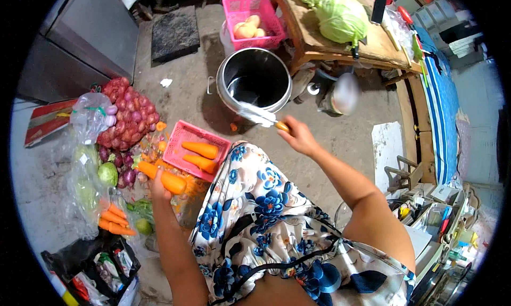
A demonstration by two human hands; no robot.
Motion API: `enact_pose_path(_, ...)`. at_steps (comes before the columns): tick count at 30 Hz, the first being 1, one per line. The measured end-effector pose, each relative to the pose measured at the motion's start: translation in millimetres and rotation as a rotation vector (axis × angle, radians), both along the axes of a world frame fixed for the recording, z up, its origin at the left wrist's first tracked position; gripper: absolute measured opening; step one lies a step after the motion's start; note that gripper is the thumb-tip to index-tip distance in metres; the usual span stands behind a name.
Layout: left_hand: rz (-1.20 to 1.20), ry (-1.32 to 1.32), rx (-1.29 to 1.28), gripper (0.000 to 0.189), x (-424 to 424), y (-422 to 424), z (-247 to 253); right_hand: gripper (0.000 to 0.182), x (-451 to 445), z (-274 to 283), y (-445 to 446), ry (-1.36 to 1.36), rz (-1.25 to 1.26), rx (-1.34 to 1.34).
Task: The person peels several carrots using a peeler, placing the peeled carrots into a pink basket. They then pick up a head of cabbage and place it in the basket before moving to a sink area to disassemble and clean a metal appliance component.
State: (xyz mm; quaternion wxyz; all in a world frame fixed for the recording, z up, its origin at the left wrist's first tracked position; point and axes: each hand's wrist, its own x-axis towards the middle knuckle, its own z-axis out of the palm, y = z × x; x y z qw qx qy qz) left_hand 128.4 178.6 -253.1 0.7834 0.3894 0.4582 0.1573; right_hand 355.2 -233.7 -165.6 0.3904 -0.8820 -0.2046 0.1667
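Observation:
My left hand [161, 186] grips a large carrot [163, 177] beside a pink plastic basket [171, 147], in which two more carrots [200, 149] lie. Orange peelings [195, 190] are scattered on the floor below it. My right hand [298, 136] holds the wooden handle of a knife [259, 113]; its blade is blurred and lies over the near rim of a deep metal pot [281, 106]. Inside, the pot looks dark, and its contents cannot be made out.
A net sack of onions [129, 114], a green cabbage [107, 174] and bagged carrots [115, 220] lie at the left. Behind the pot stands a pink crate of potatoes [229, 10]. A wooden table [315, 38] bears a large cabbage [343, 18]. A crowded box of tools [431, 222] is at the right.

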Motion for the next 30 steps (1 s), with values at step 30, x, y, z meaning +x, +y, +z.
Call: enact_pose_path(30, -0.857, 0.445, 0.531, 0.040, 54, -68, -284, 0.053, 272, -153, -132, -0.410, -0.455, -0.918)
